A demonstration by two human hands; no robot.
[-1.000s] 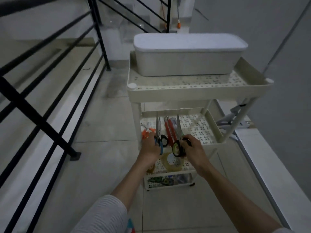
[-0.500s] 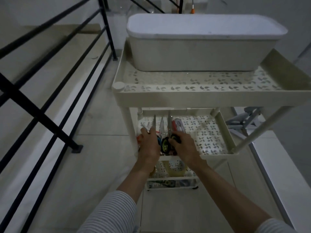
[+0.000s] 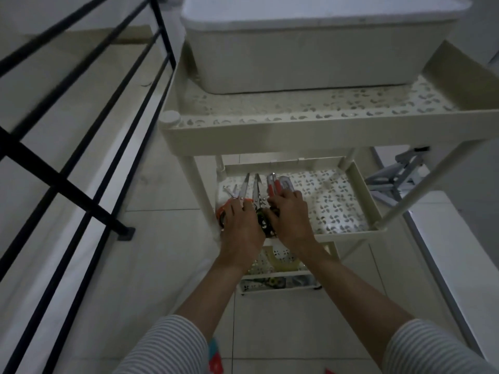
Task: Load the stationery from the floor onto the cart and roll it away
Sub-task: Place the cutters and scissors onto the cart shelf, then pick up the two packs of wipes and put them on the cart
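Observation:
A cream three-tier cart (image 3: 297, 136) stands in front of me. On its middle shelf (image 3: 337, 201) lie several pairs of scissors, blades pointing away. My left hand (image 3: 240, 222) rests on the handles of a silver pair (image 3: 244, 188) next to an orange-handled pair (image 3: 224, 207). My right hand (image 3: 290, 217) covers the handles of a black-handled pair (image 3: 256, 190) and touches a red-handled pair (image 3: 271, 186). Both hands press down on the scissors on the shelf. The bottom shelf (image 3: 275, 286) holds tape rolls, partly hidden by my arms.
A lidded cream box (image 3: 318, 41) fills the top tray. A black metal railing (image 3: 81, 147) runs along the left. A folded grey step stool (image 3: 397, 179) leans by the wall at the right. Pale floor tiles (image 3: 162, 265) lie around the cart.
My hands carried the scissors forward and lowered them onto the middle shelf. My head moved closer to the cart, which now fills more of the view.

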